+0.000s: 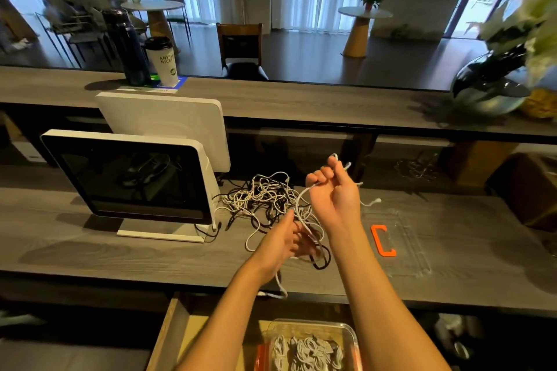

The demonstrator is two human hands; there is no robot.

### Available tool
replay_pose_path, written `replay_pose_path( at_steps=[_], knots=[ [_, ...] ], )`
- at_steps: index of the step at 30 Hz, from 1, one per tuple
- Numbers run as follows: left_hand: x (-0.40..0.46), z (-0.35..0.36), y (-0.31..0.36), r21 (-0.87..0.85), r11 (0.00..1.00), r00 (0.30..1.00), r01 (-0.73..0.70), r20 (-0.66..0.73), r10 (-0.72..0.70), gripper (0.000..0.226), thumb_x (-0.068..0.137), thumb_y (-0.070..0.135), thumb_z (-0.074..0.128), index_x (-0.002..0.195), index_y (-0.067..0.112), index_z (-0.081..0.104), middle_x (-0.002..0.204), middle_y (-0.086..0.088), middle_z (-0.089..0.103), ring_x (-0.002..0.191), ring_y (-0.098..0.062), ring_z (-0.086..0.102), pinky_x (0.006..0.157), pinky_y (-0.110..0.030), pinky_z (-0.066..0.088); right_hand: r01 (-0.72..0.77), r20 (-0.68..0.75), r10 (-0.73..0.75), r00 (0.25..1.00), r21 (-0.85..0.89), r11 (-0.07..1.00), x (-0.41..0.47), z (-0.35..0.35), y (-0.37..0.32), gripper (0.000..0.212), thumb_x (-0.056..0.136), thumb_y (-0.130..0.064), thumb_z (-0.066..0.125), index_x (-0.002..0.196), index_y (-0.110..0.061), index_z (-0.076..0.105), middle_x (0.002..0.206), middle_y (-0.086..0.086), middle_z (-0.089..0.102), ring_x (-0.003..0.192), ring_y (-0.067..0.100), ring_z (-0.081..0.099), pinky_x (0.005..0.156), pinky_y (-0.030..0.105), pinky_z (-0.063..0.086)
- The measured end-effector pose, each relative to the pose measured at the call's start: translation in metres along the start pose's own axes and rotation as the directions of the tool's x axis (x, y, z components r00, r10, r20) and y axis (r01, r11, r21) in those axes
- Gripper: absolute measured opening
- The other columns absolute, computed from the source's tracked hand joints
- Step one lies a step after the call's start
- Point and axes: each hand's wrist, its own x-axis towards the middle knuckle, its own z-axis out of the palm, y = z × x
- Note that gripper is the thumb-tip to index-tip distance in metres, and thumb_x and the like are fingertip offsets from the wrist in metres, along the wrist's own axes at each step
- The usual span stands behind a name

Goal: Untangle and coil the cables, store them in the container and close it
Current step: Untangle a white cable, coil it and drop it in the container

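With the right hand (333, 190) pinching a white cable (304, 199) high and the left hand (287, 239) seemingly gripping lower strands (partly hidden), pulling harder could tighten the tangle (265, 199).

One wide-angle head view only; the counter (120, 253) is seen from above, close, angled forward and down, with the café room taken in behind.

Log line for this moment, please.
phase: untangling | right hand: grip on white cable, raised | left hand: in cable tangle | container: open, coils inside | lid: on counter
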Motion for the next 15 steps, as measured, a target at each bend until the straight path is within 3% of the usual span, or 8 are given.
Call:
replay_pose_path(
  at_steps=[3, 6, 8, 10, 12, 15],
  knots=[
    [-0.003, -0.010, -0.001, 0.118, 0.993, 0.999, -0.030, 0.048, 0.024, 0.065, 0.096, 0.063, 0.028, 0.096, 0.010, 0.067, 0.070, -0.003, 0.060, 0.057, -0.015, 0.056, 0.056, -0.024, 0.045, 0.035, -0.079, -0.042, 0.996, -0.088, 0.995, 0.012, -0.009, -0.013, 0.028, 0.105, -0.021, 0.041, 0.088, -0.012, 0.061, 0.061, -0.003, 0.044, 0.055, 0.009, 0.038, 0.062, 0.022, 0.035],
    [-0.004, -0.020, -0.001, 0.086, 0.993, 0.997, -0.079, 0.031, 0.077, 0.067, 0.096, 0.068, 0.025, 0.080, 0.019, 0.069, 0.059, 0.004, 0.047, 0.048, -0.010, 0.033, 0.047, -0.023, 0.024, 0.053, -0.171, -0.093, 0.981, -0.222, 0.973, 0.014, -0.022, -0.024, 0.024, 0.104, -0.023, 0.047, 0.096, -0.010, 0.066, 0.071, 0.000, 0.054, 0.066, 0.011, 0.052, 0.074, 0.024, 0.048],
    [-0.005, -0.024, 0.004, -0.025, 0.987, 0.987, -0.156, -0.030, 0.155, 0.061, 0.098, 0.062, 0.028, 0.074, 0.018, 0.064, 0.053, 0.005, 0.036, 0.044, -0.011, 0.026, 0.045, -0.023, 0.020, 0.007, -0.213, -0.101, 0.972, -0.403, 0.915, 0.013, -0.033, -0.025, 0.028, 0.105, -0.026, 0.046, 0.101, -0.009, 0.068, 0.084, 0.004, 0.063, 0.079, 0.014, 0.060, 0.083, 0.028, 0.051],
    [-0.005, -0.027, 0.013, -0.174, 0.960, 0.972, -0.221, -0.114, 0.203, 0.048, 0.098, 0.050, 0.036, 0.076, 0.015, 0.058, 0.051, 0.005, 0.029, 0.039, -0.010, 0.022, 0.039, -0.022, 0.017, -0.084, -0.207, -0.025, 0.978, -0.501, 0.861, 0.012, -0.047, -0.019, 0.035, 0.105, -0.032, 0.042, 0.108, -0.007, 0.067, 0.098, 0.009, 0.066, 0.086, 0.016, 0.063, 0.081, 0.028, 0.054],
    [-0.002, -0.027, 0.024, -0.360, 0.905, 0.970, -0.228, -0.164, 0.179, 0.043, 0.101, 0.046, 0.035, 0.077, 0.014, 0.050, 0.049, 0.006, 0.026, 0.036, -0.008, 0.020, 0.035, -0.021, 0.015, -0.183, -0.184, 0.095, 0.978, -0.551, 0.814, 0.005, -0.059, -0.006, 0.044, 0.105, -0.041, 0.040, 0.112, -0.004, 0.064, 0.103, 0.012, 0.066, 0.088, 0.019, 0.064, 0.077, 0.029, 0.057],
    [0.006, -0.024, 0.038, -0.598, 0.769, 0.972, -0.226, -0.187, 0.140, 0.043, 0.107, 0.043, 0.030, 0.077, 0.015, 0.045, 0.046, 0.008, 0.026, 0.033, -0.005, 0.020, 0.032, -0.020, 0.015, -0.256, -0.124, 0.241, 0.963, -0.712, 0.654, -0.016, -0.066, 0.021, 0.057, 0.104, -0.050, 0.033, 0.116, -0.004, 0.064, 0.109, 0.011, 0.071, 0.100, 0.022, 0.066, 0.090, 0.033, 0.052]
  ],
)
